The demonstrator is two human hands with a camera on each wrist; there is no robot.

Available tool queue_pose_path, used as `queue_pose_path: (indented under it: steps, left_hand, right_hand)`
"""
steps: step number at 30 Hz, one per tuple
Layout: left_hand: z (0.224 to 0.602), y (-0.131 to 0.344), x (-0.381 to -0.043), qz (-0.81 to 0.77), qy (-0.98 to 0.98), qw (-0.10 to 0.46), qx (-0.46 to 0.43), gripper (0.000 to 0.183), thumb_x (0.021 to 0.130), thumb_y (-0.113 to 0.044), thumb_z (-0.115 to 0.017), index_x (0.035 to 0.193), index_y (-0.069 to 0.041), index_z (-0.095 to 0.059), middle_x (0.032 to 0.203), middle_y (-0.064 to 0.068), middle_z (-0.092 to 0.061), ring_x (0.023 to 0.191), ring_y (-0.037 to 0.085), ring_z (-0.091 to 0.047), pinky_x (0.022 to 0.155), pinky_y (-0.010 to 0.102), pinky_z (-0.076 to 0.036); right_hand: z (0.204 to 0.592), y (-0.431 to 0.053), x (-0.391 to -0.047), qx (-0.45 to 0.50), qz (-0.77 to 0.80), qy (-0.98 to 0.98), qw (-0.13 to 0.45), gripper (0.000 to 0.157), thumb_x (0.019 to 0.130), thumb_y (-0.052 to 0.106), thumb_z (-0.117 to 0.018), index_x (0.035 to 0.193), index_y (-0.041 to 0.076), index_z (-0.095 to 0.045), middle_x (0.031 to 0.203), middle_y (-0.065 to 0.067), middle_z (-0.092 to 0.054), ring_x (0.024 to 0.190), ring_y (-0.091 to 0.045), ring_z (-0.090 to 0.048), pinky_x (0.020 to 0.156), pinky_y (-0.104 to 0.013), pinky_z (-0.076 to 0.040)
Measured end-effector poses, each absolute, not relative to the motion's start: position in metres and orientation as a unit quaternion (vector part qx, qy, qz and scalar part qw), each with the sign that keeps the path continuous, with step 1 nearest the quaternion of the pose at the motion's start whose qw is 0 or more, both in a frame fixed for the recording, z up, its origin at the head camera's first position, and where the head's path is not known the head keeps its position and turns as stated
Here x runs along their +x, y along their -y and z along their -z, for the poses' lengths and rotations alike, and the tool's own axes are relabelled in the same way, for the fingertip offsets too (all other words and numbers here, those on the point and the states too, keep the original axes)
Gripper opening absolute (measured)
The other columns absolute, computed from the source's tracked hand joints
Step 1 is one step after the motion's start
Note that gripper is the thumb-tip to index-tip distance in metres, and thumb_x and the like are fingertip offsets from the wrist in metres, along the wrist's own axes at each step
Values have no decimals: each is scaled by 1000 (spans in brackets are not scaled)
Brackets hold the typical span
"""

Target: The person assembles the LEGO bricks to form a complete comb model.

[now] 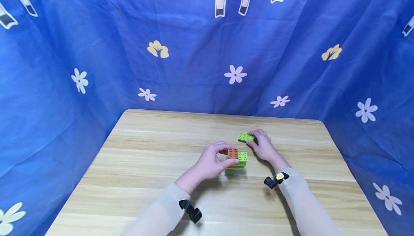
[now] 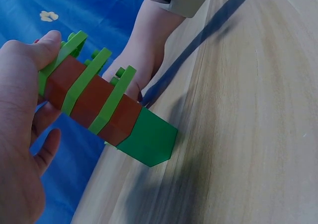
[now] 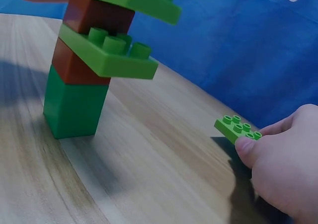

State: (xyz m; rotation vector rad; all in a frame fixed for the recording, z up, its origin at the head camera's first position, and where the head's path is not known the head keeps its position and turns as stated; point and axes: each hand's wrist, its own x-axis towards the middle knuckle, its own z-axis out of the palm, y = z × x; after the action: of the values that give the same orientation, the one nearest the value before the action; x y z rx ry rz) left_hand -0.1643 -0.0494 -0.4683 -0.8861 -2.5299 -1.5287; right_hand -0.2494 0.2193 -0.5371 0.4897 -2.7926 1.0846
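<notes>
A tower of toy building bricks [image 1: 233, 153] stands upright on the table, a reddish-brown brick on top. Its layers alternate between brown bricks [image 2: 91, 95] and light green plates [image 3: 119, 55] that jut out to one side, above a dark green base brick [image 3: 77, 105]. My left hand [image 1: 210, 162] grips the tower near its top, thumb on the near side and fingers behind. Farther back and to the right, my right hand [image 1: 263, 148] pinches the end of a loose light green studded plate [image 1: 244, 137] between thumb and fingers.
The pale wooden table [image 1: 145, 171] has its far edge against a blue patterned curtain [image 1: 194, 77], which also hangs along both sides. Small black cameras [image 1: 191, 210] are strapped to both wrists over light sleeves.
</notes>
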Motion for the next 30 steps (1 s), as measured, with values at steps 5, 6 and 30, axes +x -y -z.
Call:
queue_pose_path:
  steps: [5, 6, 30]
  left_hand:
    - [470, 50, -165, 498, 816, 31, -291, 35, 91, -37, -87, 118, -18, -79, 103, -16, -72, 100, 7, -68, 97, 35, -55]
    - [471, 50, -165, 498, 816, 32, -292, 35, 91, -38, -86, 118, -18, -78, 103, -16, -72, 100, 7, -68, 96, 35, -55]
    - [473, 51, -166, 501, 816, 28, -288, 39, 90, -40, -86, 120, -15, -78, 104, -17, -73, 102, 6, -69, 97, 36, -55]
  right_hand:
    - [533, -220, -247, 175, -367, 912, 51, 36, 103, 10, -69, 135, -4, -61, 129, -20, -62, 123, -38, -56, 108, -56, -41]
    - [532, -220, -246, 180, -371, 910, 53, 35, 103, 9, -68, 134, -6, -61, 127, -21, -63, 120, -38, -58, 107, -56, -44]
    - [462, -216, -189, 236, -382, 887, 106, 38, 104, 11, -69, 138, -4, -62, 117, -7, -66, 98, -21, -64, 85, -43, -56]
